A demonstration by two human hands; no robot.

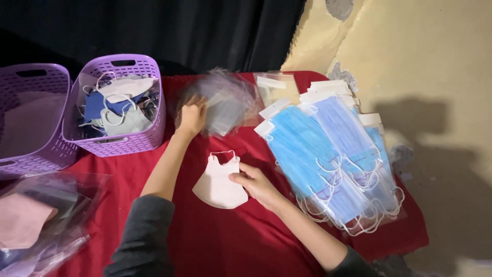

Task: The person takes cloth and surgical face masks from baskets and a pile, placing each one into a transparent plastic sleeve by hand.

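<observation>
The pale pink folded mask (pixel 219 182) lies flat under the right hand (pixel 256 184), whose fingertips press its right edge; its long axis runs away from the person, ear loops at the far end. The left hand (pixel 191 117), farther off, seems closed on blurred clear bags (pixel 225 102).

A pale pink folded mask (pixel 219 182) lies flat on the red counter (pixel 215 241), near its middle, thin ear loops at its top end, rounded edge toward the near edge. Beyond it, toward the far edge, a loose, blurred stack of clear plastic sleeves (pixel 228 102) fans out, slightly lifted.
</observation>
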